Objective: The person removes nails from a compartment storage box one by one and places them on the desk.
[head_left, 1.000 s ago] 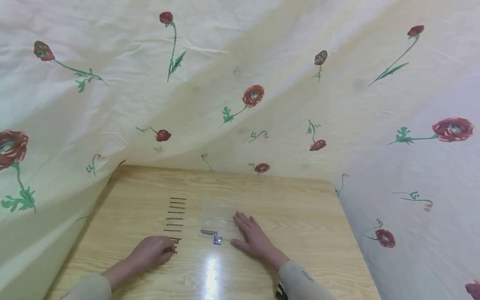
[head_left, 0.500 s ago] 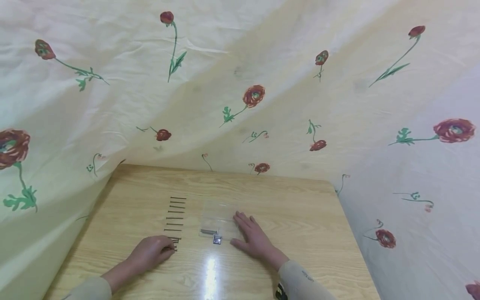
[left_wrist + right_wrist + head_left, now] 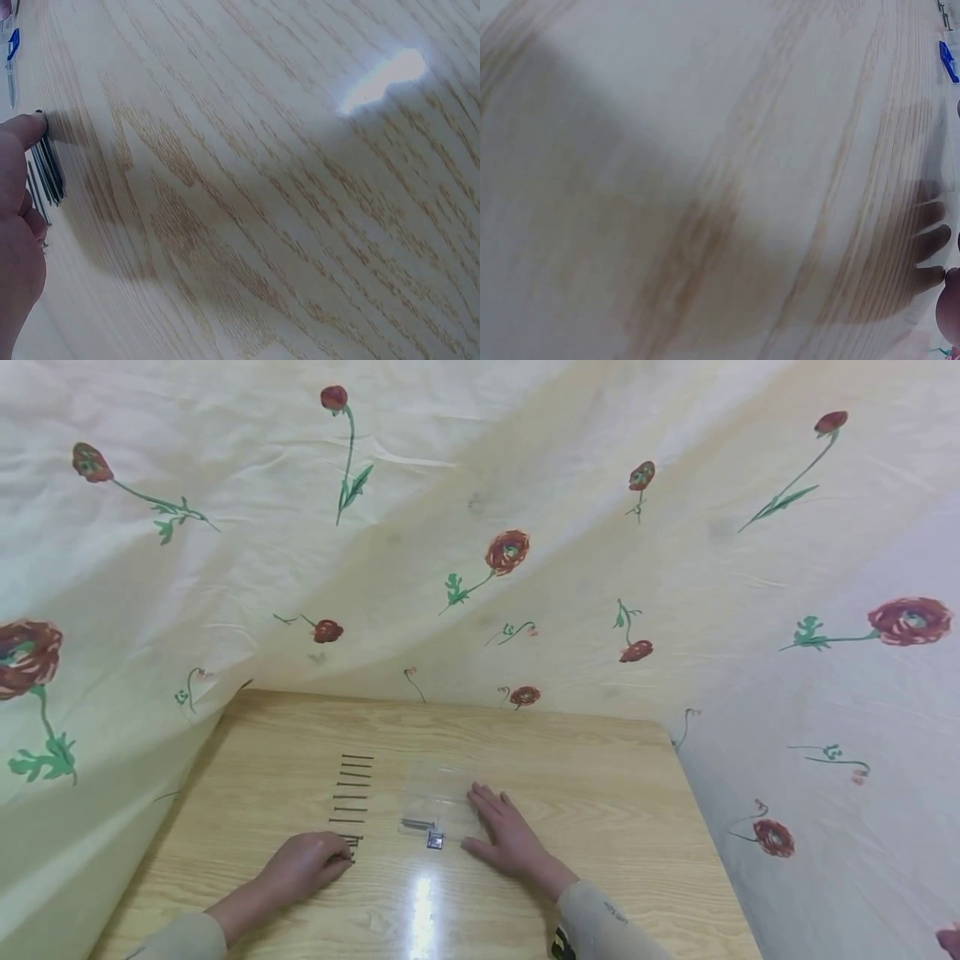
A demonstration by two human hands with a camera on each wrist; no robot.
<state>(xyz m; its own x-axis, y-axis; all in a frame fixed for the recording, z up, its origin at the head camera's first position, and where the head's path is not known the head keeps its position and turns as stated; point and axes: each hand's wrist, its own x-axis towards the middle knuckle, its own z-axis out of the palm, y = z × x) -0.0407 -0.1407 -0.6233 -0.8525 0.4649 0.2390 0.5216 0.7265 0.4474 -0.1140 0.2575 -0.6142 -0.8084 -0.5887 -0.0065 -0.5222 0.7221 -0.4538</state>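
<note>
My left hand (image 3: 303,864), fingers curled, grips a small bunch of thin dark nails (image 3: 49,169); the thumb tip lies at their head end in the left wrist view. Part of the bunch is hidden behind the fingers. Beyond that hand, several single nails (image 3: 349,797) lie side by side in a column on the table. My right hand (image 3: 512,839) rests with spread fingers on the right edge of a clear plastic bag (image 3: 438,785). Inside or on the bag's near left corner lie a few grey nails (image 3: 417,824); which, I cannot tell.
A small blue-edged square piece (image 3: 435,841) sits at the bag's near edge. The wood-grain table (image 3: 600,793) reaches back to a hanging flowered cloth (image 3: 570,610), which also closes in the left and right sides.
Almost nothing differs. The left fingers shift only slightly at the bunch of nails, while the right hand stays in place on the bag.
</note>
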